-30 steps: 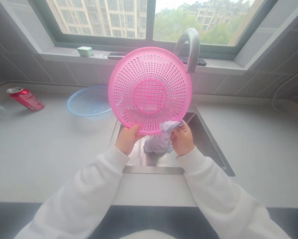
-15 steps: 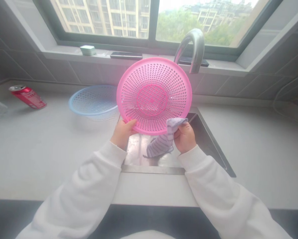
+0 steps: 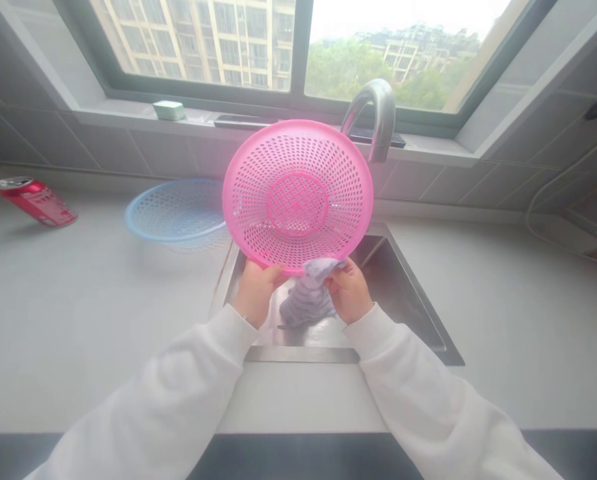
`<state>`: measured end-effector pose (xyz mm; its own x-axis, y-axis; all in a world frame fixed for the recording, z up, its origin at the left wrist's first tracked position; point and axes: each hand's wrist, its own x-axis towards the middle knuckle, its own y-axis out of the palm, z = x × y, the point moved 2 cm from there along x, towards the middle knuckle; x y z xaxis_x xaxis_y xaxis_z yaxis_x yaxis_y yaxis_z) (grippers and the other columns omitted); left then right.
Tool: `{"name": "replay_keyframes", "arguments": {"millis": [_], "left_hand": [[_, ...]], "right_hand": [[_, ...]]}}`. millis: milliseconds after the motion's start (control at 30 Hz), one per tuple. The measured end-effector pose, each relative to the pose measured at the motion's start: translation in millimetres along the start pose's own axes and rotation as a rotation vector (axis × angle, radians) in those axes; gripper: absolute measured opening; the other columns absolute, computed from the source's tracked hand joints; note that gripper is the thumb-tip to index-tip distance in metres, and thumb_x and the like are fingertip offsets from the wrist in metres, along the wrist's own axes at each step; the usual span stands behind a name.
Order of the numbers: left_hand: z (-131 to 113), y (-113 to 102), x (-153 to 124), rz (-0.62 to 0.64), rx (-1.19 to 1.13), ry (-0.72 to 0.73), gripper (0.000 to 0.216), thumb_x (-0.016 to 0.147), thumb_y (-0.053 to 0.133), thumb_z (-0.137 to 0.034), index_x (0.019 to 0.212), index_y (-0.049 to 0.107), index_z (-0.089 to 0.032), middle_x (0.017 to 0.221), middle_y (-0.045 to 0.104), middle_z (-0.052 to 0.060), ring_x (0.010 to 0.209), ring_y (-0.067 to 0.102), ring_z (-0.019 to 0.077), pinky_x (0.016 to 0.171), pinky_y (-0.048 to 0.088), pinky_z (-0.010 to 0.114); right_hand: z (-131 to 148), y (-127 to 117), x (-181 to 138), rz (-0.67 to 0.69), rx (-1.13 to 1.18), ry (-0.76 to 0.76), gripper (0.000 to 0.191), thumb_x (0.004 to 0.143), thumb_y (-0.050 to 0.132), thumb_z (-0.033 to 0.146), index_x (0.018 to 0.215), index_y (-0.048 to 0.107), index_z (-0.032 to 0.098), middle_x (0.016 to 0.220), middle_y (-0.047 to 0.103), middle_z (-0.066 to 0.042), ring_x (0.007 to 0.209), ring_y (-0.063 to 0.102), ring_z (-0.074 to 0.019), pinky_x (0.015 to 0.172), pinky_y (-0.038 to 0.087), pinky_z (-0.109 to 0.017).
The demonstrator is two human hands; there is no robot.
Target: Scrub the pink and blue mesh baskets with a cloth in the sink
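A round pink plastic colander (image 3: 297, 203) full of small holes is held up over the sink, its inside tilted toward me. My left hand (image 3: 258, 290) grips the lower left of its rim, thumb on the inner side. In my right hand (image 3: 349, 291) a grey-purple striped cloth (image 3: 308, 303) is pinched, folded over the lower right of the rim. The rest of the cloth hangs down bunched below the colander. Some fingers of both hands are hidden behind the rim and cloth.
Beneath is a steel sink (image 3: 408, 293) with a curved faucet (image 3: 381, 117) behind. A blue colander (image 3: 176, 213) stands on the counter to the left, beside a tilted red can (image 3: 38, 203). A pale green box-like item (image 3: 169, 111) sits on the windowsill.
My right hand has slid the cloth leftward along the rim, toward the bottom of the colander. The left hand keeps its grip, and the whole view has shifted slightly.
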<state>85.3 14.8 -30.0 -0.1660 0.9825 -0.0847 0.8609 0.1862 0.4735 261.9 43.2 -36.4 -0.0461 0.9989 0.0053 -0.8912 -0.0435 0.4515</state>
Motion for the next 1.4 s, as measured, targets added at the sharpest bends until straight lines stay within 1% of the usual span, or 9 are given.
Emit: {"name": "replay_keyframes", "arguments": {"millis": [133, 267, 433, 700, 900, 1033, 1100, 1267, 1400], "left_hand": [[-10.2, -10.4, 9.1, -0.036, 0.152, 0.130, 0.067, 0.069, 0.066, -0.009, 0.135, 0.057, -0.019, 0.126, 0.072, 0.010, 0.120, 0.069, 0.0297, 0.092, 0.063, 0.041], [-9.1, -12.4, 8.9, -0.100, 0.165, 0.184, 0.052, 0.079, 0.066, -0.016, 0.130, 0.054, -0.021, 0.135, 0.066, 0.011, 0.123, 0.067, 0.0284, 0.087, 0.065, 0.037], [3.3, 0.9, -0.5, -0.010, -0.081, 0.118, 0.085, 0.085, 0.077, -0.026, 0.154, 0.028, -0.038, 0.162, 0.048, 0.008, 0.138, 0.060, 0.0254, 0.095, 0.065, 0.037], [-4.8, -8.5, 6.4, -0.057, -0.056, 0.069, 0.102, 0.075, 0.076, -0.011, 0.160, 0.028, -0.042, 0.157, 0.055, 0.008, 0.126, 0.068, 0.0302, 0.083, 0.069, 0.045], [-10.1, -23.9, 21.3, -0.107, 0.013, 0.170, 0.096, 0.069, 0.073, -0.005, 0.155, 0.042, -0.032, 0.148, 0.063, 0.010, 0.125, 0.068, 0.0281, 0.096, 0.064, 0.043], [-4.7, -13.5, 15.2, -0.006, -0.069, 0.242, 0.070, 0.081, 0.075, -0.019, 0.144, 0.048, -0.032, 0.155, 0.057, 0.008, 0.142, 0.058, 0.0250, 0.114, 0.054, 0.042], [0.3, -7.6, 9.3, -0.007, -0.065, 0.210, 0.073, 0.082, 0.077, -0.022, 0.145, 0.043, -0.035, 0.159, 0.053, 0.006, 0.147, 0.054, 0.0232, 0.116, 0.053, 0.041], [6.3, -6.3, 5.0, -0.072, -0.095, 0.107, 0.093, 0.073, 0.076, -0.013, 0.151, 0.034, -0.040, 0.151, 0.056, 0.007, 0.132, 0.064, 0.0275, 0.096, 0.065, 0.046], [0.7, -17.5, 13.3, -0.127, -0.066, 0.123, 0.098, 0.066, 0.073, -0.004, 0.151, 0.037, -0.039, 0.145, 0.059, 0.009, 0.125, 0.065, 0.0282, 0.090, 0.066, 0.045]], "right_hand": [[10.6, -10.3, 9.2, -0.045, 0.007, -0.060, 0.035, 0.058, 0.098, 0.044, 0.078, 0.075, 0.025, 0.082, 0.078, -0.001, 0.081, 0.072, -0.0210, 0.084, 0.061, -0.038], [12.7, -10.1, 8.2, -0.023, -0.035, -0.065, 0.037, 0.059, 0.097, 0.045, 0.081, 0.075, 0.026, 0.084, 0.077, -0.001, 0.083, 0.073, -0.0213, 0.087, 0.060, -0.039], [0.3, 7.4, -8.3, 0.091, -0.047, 0.015, 0.040, 0.059, 0.097, 0.044, 0.087, 0.074, 0.026, 0.087, 0.077, -0.001, 0.083, 0.071, -0.0226, 0.082, 0.059, -0.040], [1.3, -3.4, 0.6, 0.071, 0.002, 0.009, 0.041, 0.056, 0.100, 0.046, 0.083, 0.076, 0.027, 0.083, 0.078, 0.000, 0.078, 0.072, -0.0212, 0.077, 0.060, -0.038], [9.7, -17.3, 11.8, 0.016, 0.009, -0.052, 0.036, 0.057, 0.100, 0.045, 0.078, 0.076, 0.027, 0.081, 0.079, 0.001, 0.079, 0.073, -0.0191, 0.081, 0.060, -0.035], [4.4, -9.0, 4.4, 0.065, 0.022, 0.002, 0.038, 0.058, 0.100, 0.043, 0.083, 0.077, 0.025, 0.086, 0.080, 0.000, 0.081, 0.073, -0.0185, 0.079, 0.060, -0.032], [0.5, -3.9, -0.9, 0.105, 0.021, 0.036, 0.041, 0.059, 0.100, 0.044, 0.087, 0.078, 0.025, 0.088, 0.080, 0.000, 0.081, 0.073, -0.0192, 0.077, 0.060, -0.034], [-8.0, -0.9, -6.0, 0.193, -0.036, 0.138, 0.041, 0.059, 0.099, 0.042, 0.089, 0.077, 0.024, 0.086, 0.079, -0.001, 0.077, 0.072, -0.0205, 0.071, 0.061, -0.034], [-4.5, -11.2, 3.6, 0.141, -0.011, 0.126, 0.040, 0.059, 0.099, 0.041, 0.087, 0.078, 0.023, 0.086, 0.080, -0.002, 0.078, 0.074, -0.0207, 0.072, 0.061, -0.033]]}}
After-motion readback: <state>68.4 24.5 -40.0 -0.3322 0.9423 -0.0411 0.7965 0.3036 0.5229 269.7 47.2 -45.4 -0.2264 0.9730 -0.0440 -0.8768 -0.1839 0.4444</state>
